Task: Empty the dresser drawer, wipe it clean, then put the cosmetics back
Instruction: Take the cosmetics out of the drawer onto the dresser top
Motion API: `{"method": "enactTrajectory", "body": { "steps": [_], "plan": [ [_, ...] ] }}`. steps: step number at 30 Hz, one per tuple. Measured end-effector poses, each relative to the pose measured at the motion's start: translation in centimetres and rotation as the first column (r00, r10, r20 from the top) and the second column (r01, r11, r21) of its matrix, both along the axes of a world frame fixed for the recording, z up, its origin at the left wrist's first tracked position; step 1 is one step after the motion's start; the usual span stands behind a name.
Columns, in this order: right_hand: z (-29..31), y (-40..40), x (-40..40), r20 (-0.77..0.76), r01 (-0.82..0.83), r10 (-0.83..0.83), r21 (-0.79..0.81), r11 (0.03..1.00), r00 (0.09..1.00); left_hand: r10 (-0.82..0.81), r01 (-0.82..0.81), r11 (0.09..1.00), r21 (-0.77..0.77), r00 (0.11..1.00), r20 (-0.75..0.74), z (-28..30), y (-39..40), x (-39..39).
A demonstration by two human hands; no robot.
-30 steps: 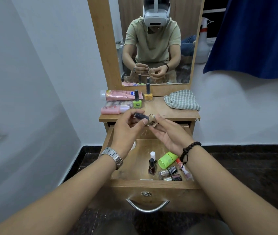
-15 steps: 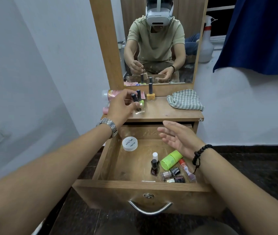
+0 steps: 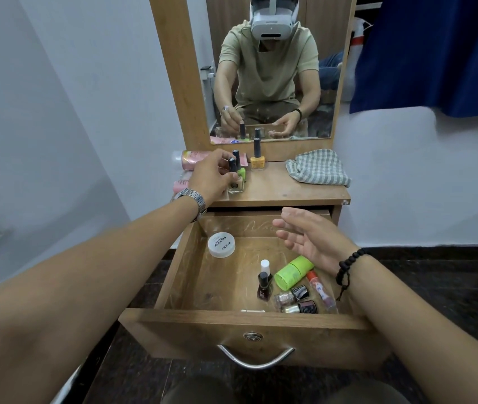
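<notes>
Checked cloth [image 3: 316,167] on top | green bottle [image 3: 241,172] behind beige bottle [image 3: 236,185]

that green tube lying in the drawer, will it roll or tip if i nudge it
The green tube lies on its side on the drawer floor, so it cannot tip. Its round body would probably roll if pushed sideways. The dark nail polish bottle and the red-capped tube lie close on either side, so it would likely stop soon. It looks like plastic, probably light.
</notes>
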State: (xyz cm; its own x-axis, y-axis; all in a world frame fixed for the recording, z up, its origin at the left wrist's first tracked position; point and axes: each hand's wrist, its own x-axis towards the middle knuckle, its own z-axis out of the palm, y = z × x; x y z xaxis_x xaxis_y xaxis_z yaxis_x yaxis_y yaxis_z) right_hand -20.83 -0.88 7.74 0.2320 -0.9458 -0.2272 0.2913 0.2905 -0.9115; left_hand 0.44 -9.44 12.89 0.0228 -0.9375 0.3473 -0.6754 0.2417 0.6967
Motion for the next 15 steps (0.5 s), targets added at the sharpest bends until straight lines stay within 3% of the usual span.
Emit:
{"method": "enactTrajectory", "body": {
  "steps": [6,12,15],
  "plan": [
    [0.1,0.2,-0.2,-0.025,-0.015,0.015,-0.007,1.0,1.0,-0.013,0.014,0.999,-0.036,0.999,0.037,-0.2,0.3,0.0],
    [0.4,0.5,-0.4,-0.034,-0.011,0.011,-0.007,1.0,0.999,0.055,-0.041,0.963,-0.268,0.998,0.044,0.7,2.2,-0.2],
    [0.7,0.5,-0.4,-0.047,-0.012,0.011,-0.013,1.0,0.999,0.013,0.01,0.94,-0.341,0.998,0.064,0.7,3.8,-0.4]
  ]
}}
